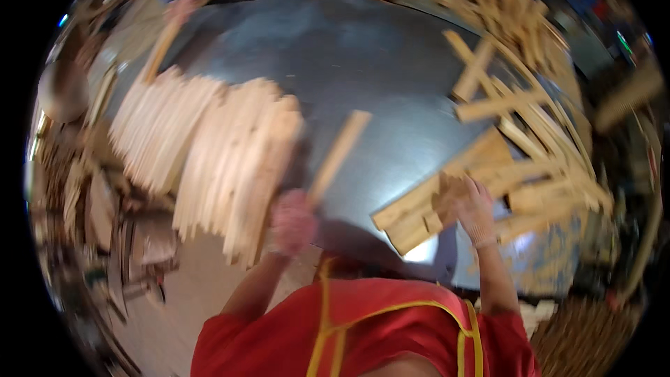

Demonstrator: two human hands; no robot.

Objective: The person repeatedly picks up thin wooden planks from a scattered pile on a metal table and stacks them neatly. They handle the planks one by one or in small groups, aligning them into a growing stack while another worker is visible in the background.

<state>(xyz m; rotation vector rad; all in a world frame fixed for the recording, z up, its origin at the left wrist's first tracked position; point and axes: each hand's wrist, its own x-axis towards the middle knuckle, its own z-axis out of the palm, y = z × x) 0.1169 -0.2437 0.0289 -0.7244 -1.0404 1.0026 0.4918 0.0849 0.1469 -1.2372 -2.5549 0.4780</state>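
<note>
wooden strip | tan, slanted (blurred) | planks | side by side

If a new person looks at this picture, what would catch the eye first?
Probably the bright red clothes, edged in yellow, at the bottom middle. Next, the pale sticks lined up on the left of the dark table, near the left hand, and the jumbled wood at its right, by the right hand.
</note>
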